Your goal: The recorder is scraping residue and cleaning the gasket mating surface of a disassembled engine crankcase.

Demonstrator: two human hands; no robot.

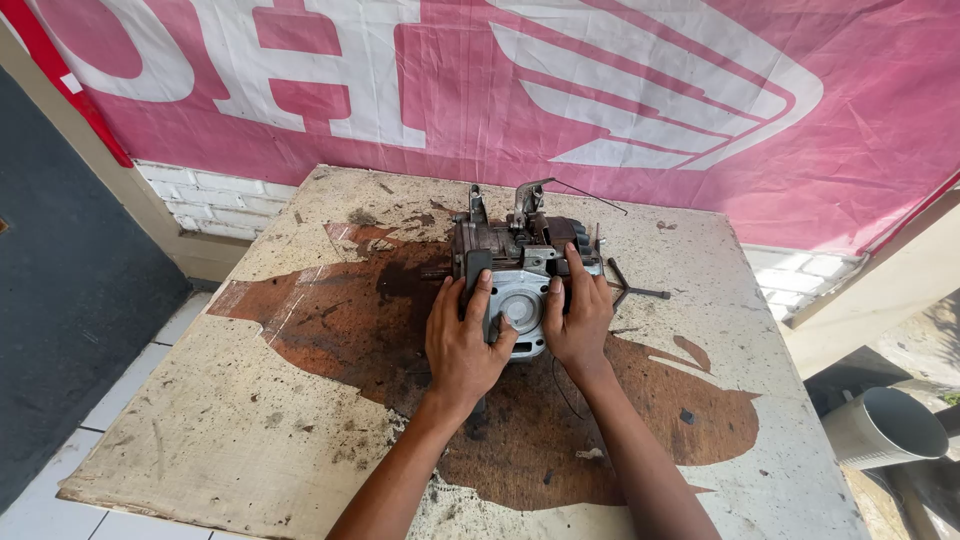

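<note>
grimy grey metal engine block [520, 262] standing near the far middle of worn, paint-flaked white wooden tabletop [230, 420], well clear of every edge. left hand [463, 340] clasped on near-left side, fingers together and extended upward against casing, thumb [505, 335] hooked toward round silver cover [520, 310]. right hand [578, 318] clasped on near-right side, fingers together, forefinger stretched up over top. dark t-shaped metal wrench [630, 285] lying just right of block. open tabletop left and near. pink and white fabric banner [600, 90] hanging behind far edge. grey plastic pipe [885, 428] beyond right edge.
</note>
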